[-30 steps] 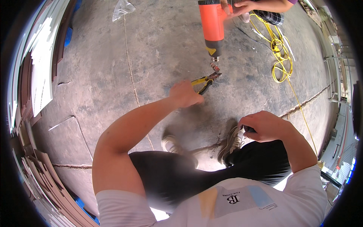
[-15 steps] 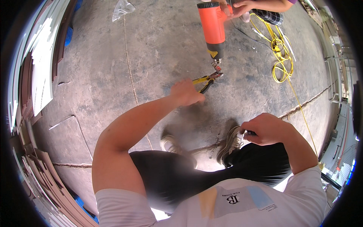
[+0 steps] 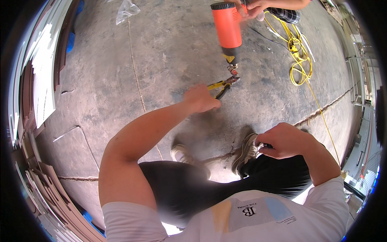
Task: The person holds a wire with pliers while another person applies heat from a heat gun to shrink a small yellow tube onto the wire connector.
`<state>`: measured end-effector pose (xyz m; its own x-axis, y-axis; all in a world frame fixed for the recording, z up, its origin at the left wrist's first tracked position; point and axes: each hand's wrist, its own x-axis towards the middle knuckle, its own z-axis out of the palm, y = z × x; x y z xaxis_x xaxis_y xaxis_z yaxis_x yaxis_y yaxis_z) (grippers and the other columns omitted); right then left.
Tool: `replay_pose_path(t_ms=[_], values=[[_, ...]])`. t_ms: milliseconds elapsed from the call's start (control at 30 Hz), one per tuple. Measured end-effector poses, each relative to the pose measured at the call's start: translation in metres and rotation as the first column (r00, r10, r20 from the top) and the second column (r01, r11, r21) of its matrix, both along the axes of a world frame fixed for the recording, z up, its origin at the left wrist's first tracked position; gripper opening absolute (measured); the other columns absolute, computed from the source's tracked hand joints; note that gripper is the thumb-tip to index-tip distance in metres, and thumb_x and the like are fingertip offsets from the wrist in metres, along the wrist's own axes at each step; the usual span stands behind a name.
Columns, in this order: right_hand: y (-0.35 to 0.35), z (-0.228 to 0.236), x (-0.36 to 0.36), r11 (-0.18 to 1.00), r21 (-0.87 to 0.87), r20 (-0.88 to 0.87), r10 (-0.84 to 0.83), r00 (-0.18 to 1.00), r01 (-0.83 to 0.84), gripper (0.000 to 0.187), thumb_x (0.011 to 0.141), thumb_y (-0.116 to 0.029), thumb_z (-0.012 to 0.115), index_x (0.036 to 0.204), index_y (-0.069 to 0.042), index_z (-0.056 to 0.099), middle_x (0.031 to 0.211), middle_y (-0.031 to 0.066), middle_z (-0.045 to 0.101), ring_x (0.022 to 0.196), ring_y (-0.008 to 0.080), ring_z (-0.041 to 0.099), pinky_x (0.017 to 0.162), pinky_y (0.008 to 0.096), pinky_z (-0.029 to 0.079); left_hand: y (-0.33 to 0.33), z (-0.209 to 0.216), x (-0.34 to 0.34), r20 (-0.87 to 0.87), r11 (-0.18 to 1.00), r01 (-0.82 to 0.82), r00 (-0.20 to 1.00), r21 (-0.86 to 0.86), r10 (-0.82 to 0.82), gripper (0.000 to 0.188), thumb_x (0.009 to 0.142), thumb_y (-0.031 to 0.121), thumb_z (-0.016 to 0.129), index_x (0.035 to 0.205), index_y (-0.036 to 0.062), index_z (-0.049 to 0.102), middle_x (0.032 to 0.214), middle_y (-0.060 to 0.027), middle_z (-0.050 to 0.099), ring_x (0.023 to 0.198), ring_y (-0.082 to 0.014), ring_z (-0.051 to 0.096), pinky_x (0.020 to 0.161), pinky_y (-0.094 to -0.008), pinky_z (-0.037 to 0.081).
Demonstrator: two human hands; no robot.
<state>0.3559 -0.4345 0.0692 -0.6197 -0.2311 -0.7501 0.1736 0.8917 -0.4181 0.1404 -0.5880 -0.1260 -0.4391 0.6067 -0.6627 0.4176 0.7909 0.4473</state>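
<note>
A bare grey concrete floor fills the scene, stained and crossed by thin cracks, in bright even daylight. Along the left edge, stacked brown and white boards lean together. Far right, a yellow cable lies coiled on the floor. A crumpled clear plastic bag lies at the far edge.

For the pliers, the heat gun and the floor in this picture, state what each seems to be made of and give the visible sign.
Pliers: probably steel jaws, dark and dull, with yellow plastic or rubber sleeves on the handles.
Heat gun: orange body, likely moulded plastic, smooth and slightly glossy; the dark nozzle looks like metal.
Floor: apparently concrete, grey, matt, stained, with straight joints and cracks.
</note>
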Motion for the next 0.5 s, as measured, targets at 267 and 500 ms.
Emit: replay_pose_path(t_ms=[267,500], values=[[-0.001,0.001,-0.004,0.999,0.012,0.018,0.036,0.999,-0.036,0.025,0.095,-0.032,0.068,0.112,-0.014,0.069,0.085,0.0096,0.074,0.082,0.0348,0.072,0.074,0.0462,0.055,0.009,0.003,0.003,0.099,1.000,-0.010,0.995,0.026,0.007,0.081,0.067,0.049,0.079,0.126,-0.0039,0.066,0.121,-0.0190,0.071,0.114,-0.0340,0.069,0.095,-0.0423,0.056],[-0.002,0.002,-0.006,0.999,-0.003,0.003,0.053,0.999,-0.053,0.025,0.095,-0.032,0.067,0.111,-0.013,0.068,0.084,0.0112,0.074,0.080,0.0360,0.071,0.073,0.0471,0.055,0.014,0.000,0.009,0.054,0.999,-0.022,0.998,0.043,0.020,0.077,0.067,0.050,0.080,0.122,-0.0037,0.068,0.119,-0.0186,0.073,0.113,-0.0334,0.070,0.094,-0.0410,0.056]])
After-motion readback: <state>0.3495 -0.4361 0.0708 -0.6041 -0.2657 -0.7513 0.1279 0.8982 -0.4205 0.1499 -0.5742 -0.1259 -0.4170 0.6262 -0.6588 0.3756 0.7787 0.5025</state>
